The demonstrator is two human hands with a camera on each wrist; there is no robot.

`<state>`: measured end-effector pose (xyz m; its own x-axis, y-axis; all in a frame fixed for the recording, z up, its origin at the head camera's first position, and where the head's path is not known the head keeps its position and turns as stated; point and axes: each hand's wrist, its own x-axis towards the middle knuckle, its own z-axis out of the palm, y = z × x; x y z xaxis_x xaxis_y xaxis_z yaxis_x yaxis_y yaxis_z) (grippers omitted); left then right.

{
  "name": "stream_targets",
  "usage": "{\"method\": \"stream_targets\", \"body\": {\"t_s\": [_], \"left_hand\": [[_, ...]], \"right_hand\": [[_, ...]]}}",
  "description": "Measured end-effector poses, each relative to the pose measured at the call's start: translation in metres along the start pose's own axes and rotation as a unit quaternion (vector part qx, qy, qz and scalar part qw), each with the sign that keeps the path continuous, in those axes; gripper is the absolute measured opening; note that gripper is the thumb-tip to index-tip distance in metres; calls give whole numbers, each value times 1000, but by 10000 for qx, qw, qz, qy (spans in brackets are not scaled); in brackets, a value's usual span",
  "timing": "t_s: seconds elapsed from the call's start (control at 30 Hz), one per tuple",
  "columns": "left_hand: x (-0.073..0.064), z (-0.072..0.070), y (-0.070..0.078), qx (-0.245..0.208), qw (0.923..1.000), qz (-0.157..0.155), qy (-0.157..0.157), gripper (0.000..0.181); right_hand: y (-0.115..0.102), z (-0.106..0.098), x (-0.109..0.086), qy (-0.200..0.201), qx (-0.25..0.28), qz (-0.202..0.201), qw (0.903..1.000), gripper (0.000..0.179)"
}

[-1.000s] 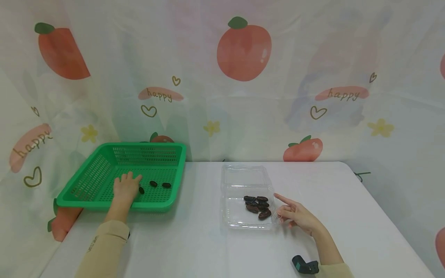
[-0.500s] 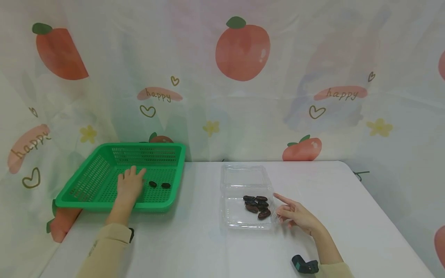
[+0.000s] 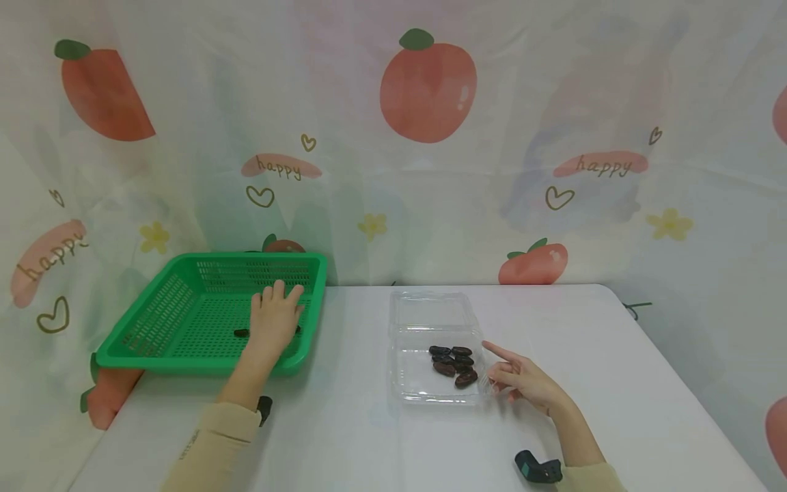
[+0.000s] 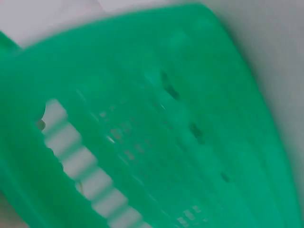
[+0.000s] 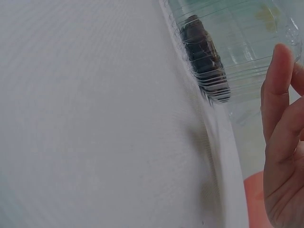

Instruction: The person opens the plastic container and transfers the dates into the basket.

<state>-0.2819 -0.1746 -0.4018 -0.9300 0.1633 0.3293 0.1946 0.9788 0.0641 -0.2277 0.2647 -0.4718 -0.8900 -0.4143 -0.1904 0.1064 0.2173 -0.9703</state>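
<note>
In the head view my left hand (image 3: 273,321) reaches down into the right part of a green plastic basket (image 3: 212,369), its back up and its fingers spread. A dark date (image 3: 242,333) shows left of the wrist and another (image 3: 298,329) peeks out at the hand's right. The blurred left wrist view catches only the basket wall (image 4: 228,85), which hides the fingers. My right hand (image 3: 525,383) rests beside a clear clamshell box (image 3: 412,389), index finger straight out along its right edge. Several dates (image 3: 445,369) lie in the box, also visible through its side (image 5: 205,59).
A white table (image 3: 356,424) carries both containers, and the box's clear lid (image 3: 430,311) lies folded back. A printed curtain (image 3: 369,178) hangs directly behind the table. Dark devices sit at the right wrist (image 3: 537,468) and left wrist (image 3: 264,410).
My left hand has moved right across the basket, uncovering a date on its left and covering the ones on the right. My right hand and the box stay put.
</note>
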Motion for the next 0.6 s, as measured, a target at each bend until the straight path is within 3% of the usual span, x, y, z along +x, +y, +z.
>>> {"method": "stream_targets", "body": {"t_s": [0.23, 0.43, 0.6], "left_hand": [[0, 3, 39, 96, 9991, 376, 154, 32], [-4, 16, 69, -122, 9938, 1013, 443, 29], [-10, 27, 94, 281, 9875, 1458, 526, 29]], "right_hand": [[0, 0, 0, -1, 17, 19, 10000, 69], [0, 1, -1, -5, 28, -2, 10000, 68], [0, 0, -1, -1, 38, -13, 10000, 69]]}}
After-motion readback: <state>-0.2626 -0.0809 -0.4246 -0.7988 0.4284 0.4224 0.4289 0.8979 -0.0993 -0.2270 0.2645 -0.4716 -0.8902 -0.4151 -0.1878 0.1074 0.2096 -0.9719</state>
